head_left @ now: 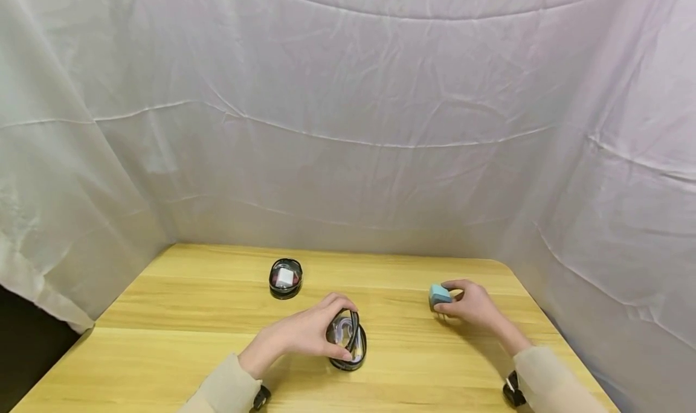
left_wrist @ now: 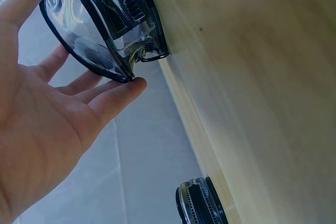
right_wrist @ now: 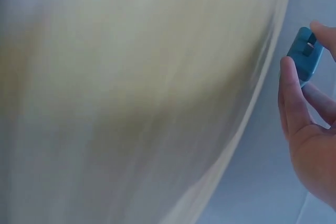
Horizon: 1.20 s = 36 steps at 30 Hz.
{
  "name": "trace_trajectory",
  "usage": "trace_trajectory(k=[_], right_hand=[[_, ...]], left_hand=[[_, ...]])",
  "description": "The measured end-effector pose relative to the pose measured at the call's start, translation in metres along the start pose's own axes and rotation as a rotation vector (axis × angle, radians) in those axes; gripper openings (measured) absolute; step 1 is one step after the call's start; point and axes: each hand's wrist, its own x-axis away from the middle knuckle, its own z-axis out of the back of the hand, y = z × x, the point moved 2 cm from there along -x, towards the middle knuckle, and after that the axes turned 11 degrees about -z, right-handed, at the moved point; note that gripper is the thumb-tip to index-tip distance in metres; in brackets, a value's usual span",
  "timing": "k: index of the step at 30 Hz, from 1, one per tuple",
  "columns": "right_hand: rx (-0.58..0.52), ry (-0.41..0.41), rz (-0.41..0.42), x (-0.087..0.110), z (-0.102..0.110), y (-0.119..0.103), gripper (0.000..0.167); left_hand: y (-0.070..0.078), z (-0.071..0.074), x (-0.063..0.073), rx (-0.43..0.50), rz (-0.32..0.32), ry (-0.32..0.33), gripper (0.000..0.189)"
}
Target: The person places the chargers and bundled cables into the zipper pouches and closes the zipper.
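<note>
My left hand (head_left: 307,331) holds a clear zip pouch (head_left: 347,343) with black edging by its rim, thumb on the near side and fingers on the far side. A pale purple-white cable shows through its clear wall. In the left wrist view the black zipper (left_wrist: 119,3) of the pouch is visible. At the right, my right hand (head_left: 473,304) pinches a small teal charger-like block (head_left: 439,296) between thumb and fingers. The right wrist view shows this block (right_wrist: 304,56) with a recess and a dark tab in one face. It appears just above the table.
A second clear black-edged zip pouch (head_left: 285,287) stands farther back, left of centre, with a white block inside. The wooden table (head_left: 217,346) is bounded at the back and right by hanging grey-white cloth (head_left: 348,189).
</note>
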Motion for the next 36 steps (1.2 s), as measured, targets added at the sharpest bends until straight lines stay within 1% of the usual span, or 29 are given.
trace_trajectory(k=[5,9,14,20,27,36], right_hand=[[0.021,0.011,0.022,0.010,-0.008,-0.016,0.068],[0.018,0.008,0.044,0.017,-0.015,-0.029,0.066],[0.019,-0.005,0.104,0.027,-0.026,-0.044,0.063],[0.019,-0.059,0.163,0.038,-0.040,-0.058,0.063],[-0.013,-0.126,0.225,0.048,-0.055,-0.075,0.062],[-0.025,-0.172,0.270,0.056,-0.072,-0.096,0.061]], left_hand=[[0.000,0.000,0.000,0.000,0.000,0.004,0.079],[0.001,0.001,0.000,0.009,0.006,0.007,0.079],[0.003,0.002,0.001,0.003,0.017,0.010,0.079],[0.003,0.001,0.000,0.000,0.027,0.007,0.077],[0.003,0.001,0.000,-0.004,0.029,0.011,0.077],[0.003,0.001,0.000,-0.003,0.029,0.015,0.077]])
